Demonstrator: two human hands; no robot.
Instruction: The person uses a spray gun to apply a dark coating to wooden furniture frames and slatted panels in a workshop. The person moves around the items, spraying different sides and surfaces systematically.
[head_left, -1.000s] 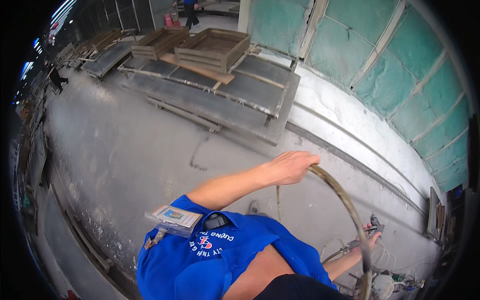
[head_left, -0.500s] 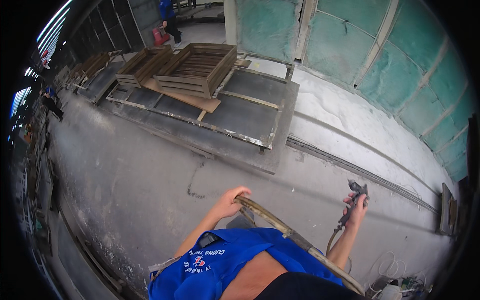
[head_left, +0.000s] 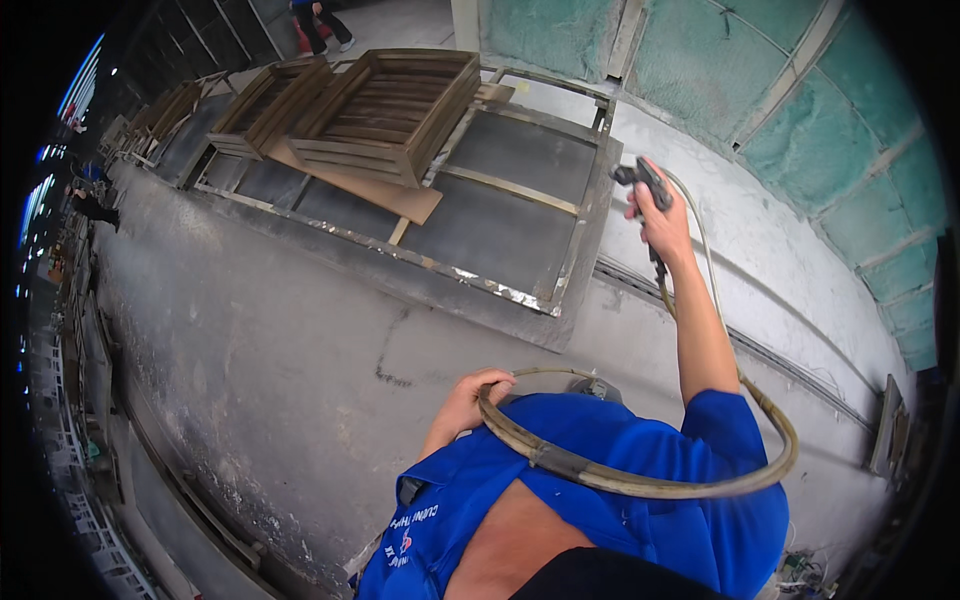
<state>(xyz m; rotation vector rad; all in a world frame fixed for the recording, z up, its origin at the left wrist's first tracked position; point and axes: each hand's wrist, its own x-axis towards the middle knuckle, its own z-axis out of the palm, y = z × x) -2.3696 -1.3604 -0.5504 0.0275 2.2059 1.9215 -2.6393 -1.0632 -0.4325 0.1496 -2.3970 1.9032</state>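
Shirt [head_left: 640,480]: bright blue, small red-and-white print near lower hem.
Hose [head_left: 640,485]: dull olive-tan, darker streaks.
Spray gun [head_left: 640,180]: dark grey-black.
Crates [head_left: 390,110]: brown wood, slatted.
Board [head_left: 360,185] beneath: light tan.
Frame [head_left: 500,225]: grey panels, rusty pale bars.
Floor [head_left: 260,340]: mottled grey, dark stains.
Wall panels [head_left: 800,140]: teal-green, pale dividers.

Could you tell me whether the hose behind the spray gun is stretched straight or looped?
Looped: the hose curves from the left hand across the blue shirt up to the spray gun in the right hand.
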